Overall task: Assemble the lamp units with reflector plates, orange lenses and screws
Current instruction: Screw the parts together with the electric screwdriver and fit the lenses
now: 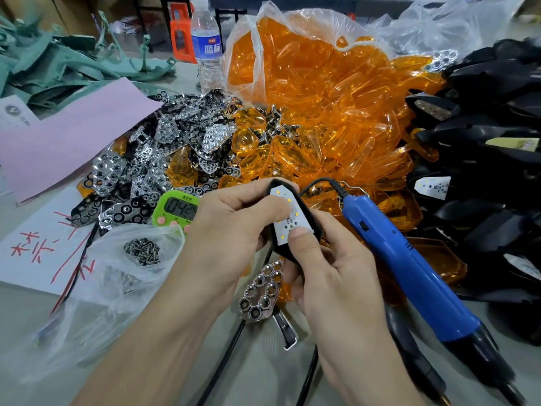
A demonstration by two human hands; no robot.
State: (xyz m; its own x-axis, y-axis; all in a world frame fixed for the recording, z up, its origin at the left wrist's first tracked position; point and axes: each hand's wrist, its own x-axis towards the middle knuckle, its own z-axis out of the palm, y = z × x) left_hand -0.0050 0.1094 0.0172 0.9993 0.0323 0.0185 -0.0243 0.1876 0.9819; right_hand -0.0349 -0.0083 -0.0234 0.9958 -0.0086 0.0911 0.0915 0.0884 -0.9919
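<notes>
Cluttered grey table point(259, 370), orange lenses point(322, 98) heaped behind; left hand point(234, 230), right hand point(330, 276) both grasping lamp unit point(294, 227).

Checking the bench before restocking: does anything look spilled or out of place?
Yes, orange lenses have spilled from the open plastic bag across the table, and some lie mixed into the reflector plates. The lamp unit gripped by the left hand and right hand looks intact.

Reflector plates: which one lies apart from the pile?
The reflector plate just below the held lamp unit, nearest the camera; the others lie heaped farther back, beyond the green timer.
</notes>
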